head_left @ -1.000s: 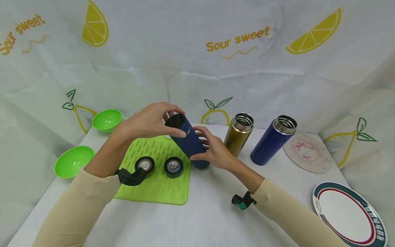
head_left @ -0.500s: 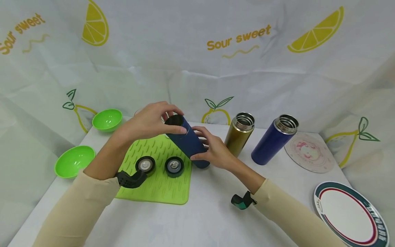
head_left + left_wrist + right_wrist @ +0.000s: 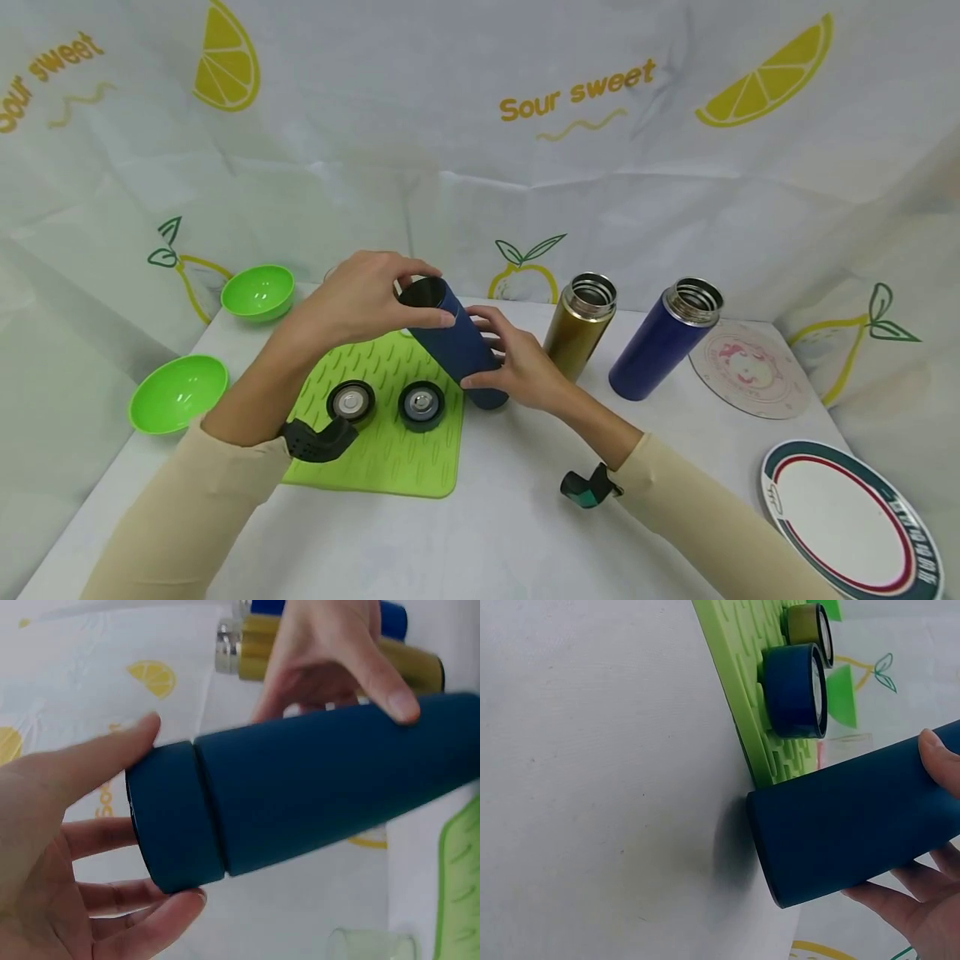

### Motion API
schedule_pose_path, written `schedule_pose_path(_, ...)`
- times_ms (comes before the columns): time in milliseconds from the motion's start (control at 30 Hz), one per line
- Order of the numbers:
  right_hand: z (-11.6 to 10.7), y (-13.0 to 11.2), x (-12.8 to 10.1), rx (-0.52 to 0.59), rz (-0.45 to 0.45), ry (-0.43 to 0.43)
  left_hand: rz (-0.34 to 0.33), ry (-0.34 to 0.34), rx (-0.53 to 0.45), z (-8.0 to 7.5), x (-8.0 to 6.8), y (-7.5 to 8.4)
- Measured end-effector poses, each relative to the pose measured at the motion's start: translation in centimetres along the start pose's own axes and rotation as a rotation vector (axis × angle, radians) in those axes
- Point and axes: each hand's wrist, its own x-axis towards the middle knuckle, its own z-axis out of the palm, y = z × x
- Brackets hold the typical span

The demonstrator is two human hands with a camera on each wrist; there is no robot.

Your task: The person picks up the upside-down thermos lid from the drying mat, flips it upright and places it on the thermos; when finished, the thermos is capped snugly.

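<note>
Dark blue bottle (image 3: 459, 350): near the middle of the head view, tilted, its mouth toward the upper left; it lies between your two hands, its base just beside the right edge of the green mat (image 3: 375, 471). Whether the base touches the table (image 3: 517, 517), you can't tell.
Left hand (image 3: 367, 296): grasping the bottle's top section, your thumb and fingers on opposite sides of it.
Right hand (image 3: 525, 362): grasping the lower body, your thumb and fingers around it; the bottle is to the hand's left in the head view.
Lids: a gold lid (image 3: 350, 402) and a blue lid (image 3: 422, 406) rest on the mat, lower left of the bottle.
Other bottles: the gold bottle (image 3: 577, 329) and purple-blue bottle (image 3: 660, 346) stand right of centre.
</note>
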Motion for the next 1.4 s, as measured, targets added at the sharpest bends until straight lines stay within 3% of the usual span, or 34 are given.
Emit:
schedule_pose_path(367,0.1,-0.2,-0.1,-0.011,-0.028,-0.003,0.207,-0.078,-0.218,-0.6,-0.6,-1.0)
schedule_pose_path(567,-0.1,-0.1,-0.4,-0.032,-0.025,-0.001,0.271,-0.153,-0.355,-0.7,-0.6,-1.2)
schedule_pose_path(733,-0.2,-0.2,-0.4,-0.035,-0.020,-0.014,0.291,-0.186,-0.394,-0.8,-0.6,-1.3)
schedule_pose_path(1033,0.0,0.3,-0.5,-0.027,-0.013,-0.015,0.264,-0.201,-0.339,-0.6,-0.7,-1.0)
schedule_pose_path(1233,0.0,0.4,-0.6,-0.022,-0.032,-0.004,0.257,-0.194,-0.309,-0.6,-0.8,-0.9)
schedule_pose_path(1400,0.0,0.4,-0.6,-0.005,-0.028,0.010,0.242,-0.157,-0.343,-0.4,-0.9,-1.1)
